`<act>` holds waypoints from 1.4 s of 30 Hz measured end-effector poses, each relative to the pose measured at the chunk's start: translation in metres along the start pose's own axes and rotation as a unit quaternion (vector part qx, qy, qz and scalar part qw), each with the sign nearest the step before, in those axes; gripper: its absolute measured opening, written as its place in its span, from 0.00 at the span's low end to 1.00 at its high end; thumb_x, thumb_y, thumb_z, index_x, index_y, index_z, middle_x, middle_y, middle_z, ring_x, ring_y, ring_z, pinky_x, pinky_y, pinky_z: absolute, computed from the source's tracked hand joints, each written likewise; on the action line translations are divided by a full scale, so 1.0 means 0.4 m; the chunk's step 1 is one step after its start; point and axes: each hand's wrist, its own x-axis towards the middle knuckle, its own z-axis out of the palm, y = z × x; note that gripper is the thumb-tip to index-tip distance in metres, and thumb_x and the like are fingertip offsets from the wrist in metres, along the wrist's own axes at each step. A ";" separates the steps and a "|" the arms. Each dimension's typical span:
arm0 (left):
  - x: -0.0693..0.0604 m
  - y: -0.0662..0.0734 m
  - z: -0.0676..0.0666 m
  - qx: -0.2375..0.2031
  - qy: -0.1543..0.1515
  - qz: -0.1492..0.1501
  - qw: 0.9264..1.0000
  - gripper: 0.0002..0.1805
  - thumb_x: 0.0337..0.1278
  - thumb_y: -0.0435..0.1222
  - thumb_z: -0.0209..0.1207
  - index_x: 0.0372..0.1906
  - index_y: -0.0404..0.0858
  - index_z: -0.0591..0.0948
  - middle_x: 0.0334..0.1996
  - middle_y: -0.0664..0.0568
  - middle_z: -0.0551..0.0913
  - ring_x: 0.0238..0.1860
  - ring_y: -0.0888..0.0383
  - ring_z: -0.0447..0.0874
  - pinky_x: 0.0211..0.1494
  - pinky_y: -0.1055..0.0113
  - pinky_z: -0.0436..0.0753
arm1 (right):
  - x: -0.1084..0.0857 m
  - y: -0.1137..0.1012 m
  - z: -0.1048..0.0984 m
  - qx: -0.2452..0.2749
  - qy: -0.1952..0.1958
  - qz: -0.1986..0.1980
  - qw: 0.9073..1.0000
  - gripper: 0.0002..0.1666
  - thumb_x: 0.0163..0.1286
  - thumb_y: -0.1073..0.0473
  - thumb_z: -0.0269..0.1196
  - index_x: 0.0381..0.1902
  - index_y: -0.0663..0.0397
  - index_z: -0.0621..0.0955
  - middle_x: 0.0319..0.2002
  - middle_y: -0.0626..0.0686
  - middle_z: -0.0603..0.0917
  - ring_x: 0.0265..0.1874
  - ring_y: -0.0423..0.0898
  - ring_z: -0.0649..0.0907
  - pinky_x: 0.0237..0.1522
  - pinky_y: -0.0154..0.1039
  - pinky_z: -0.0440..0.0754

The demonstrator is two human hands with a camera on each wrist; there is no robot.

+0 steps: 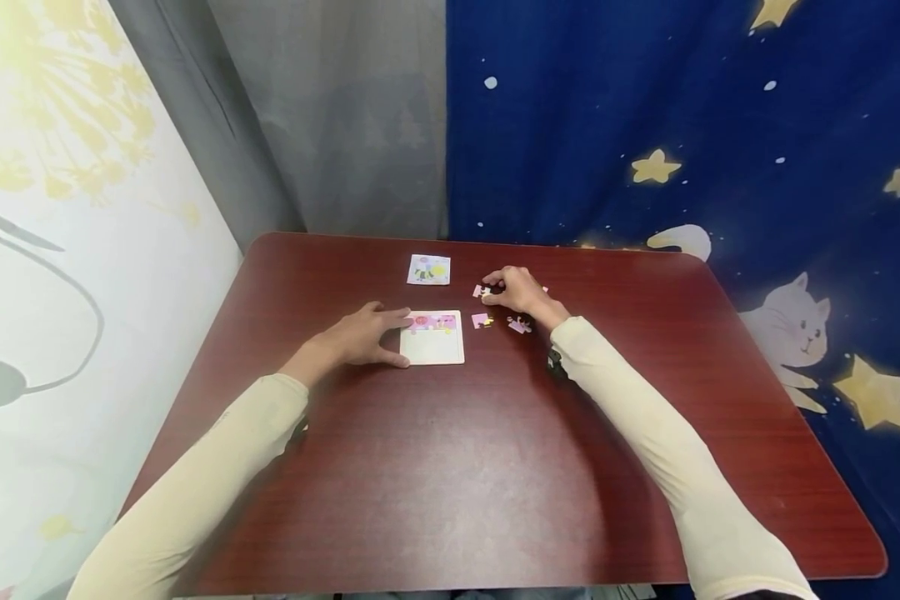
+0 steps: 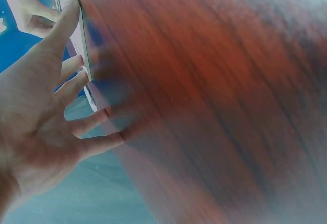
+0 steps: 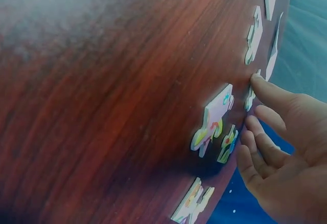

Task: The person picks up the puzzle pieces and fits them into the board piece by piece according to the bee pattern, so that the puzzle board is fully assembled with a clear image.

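My left hand point(image 1: 363, 335) lies at the left side of a white puzzle tray point(image 1: 433, 350), fingers spread, thumb at the lower left corner and a fingertip on the upper left part. The tray's upper strip holds joined pink pieces; its lower part shows bare white. In the left wrist view, the straight fingers of that hand point(image 2: 41, 117) touch the tray edge and tabletop. My right hand point(image 1: 521, 292) pinches a small puzzle piece point(image 3: 250, 99) at the table surface between thumb and finger. Nearby lie a pink-and-yellow puzzle piece point(image 1: 482, 321) and more pieces point(image 1: 519, 325).
A picture card point(image 1: 429, 270) with a bee lies behind the tray. In the right wrist view another loose piece point(image 3: 194, 201) lies near the table edge. The dark red table point(image 1: 450, 467) meets grey and blue curtains point(image 1: 570, 125) at the back.
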 end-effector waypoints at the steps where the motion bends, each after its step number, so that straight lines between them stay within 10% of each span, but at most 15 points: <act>1: 0.001 0.001 0.000 -0.001 0.001 0.000 1.000 0.50 0.50 0.63 0.73 0.77 0.48 0.71 0.80 0.54 0.64 0.77 0.36 0.58 0.68 0.35 0.71 | 0.001 0.000 -0.001 -0.004 -0.003 0.000 1.000 0.25 0.66 0.57 0.75 0.59 0.61 0.86 0.53 0.58 0.89 0.53 0.54 0.83 0.60 0.48 0.78; 21: -0.002 0.001 -0.001 -0.005 0.004 0.000 1.000 0.50 0.50 0.63 0.74 0.77 0.48 0.72 0.79 0.53 0.65 0.77 0.37 0.58 0.69 0.36 0.71 | -0.001 -0.018 0.010 -0.011 -0.017 -0.082 0.996 0.19 0.69 0.58 0.73 0.56 0.56 0.88 0.41 0.57 0.88 0.43 0.52 0.81 0.54 0.47 0.77; 42: 0.000 0.002 -0.003 -0.015 0.007 -0.007 1.000 0.54 0.48 0.63 0.75 0.79 0.46 0.69 0.77 0.51 0.68 0.76 0.38 0.60 0.68 0.36 0.71 | -0.046 -0.125 0.042 0.000 -0.040 -0.136 0.990 0.19 0.69 0.57 0.73 0.55 0.56 0.89 0.50 0.56 0.89 0.51 0.51 0.83 0.57 0.46 0.80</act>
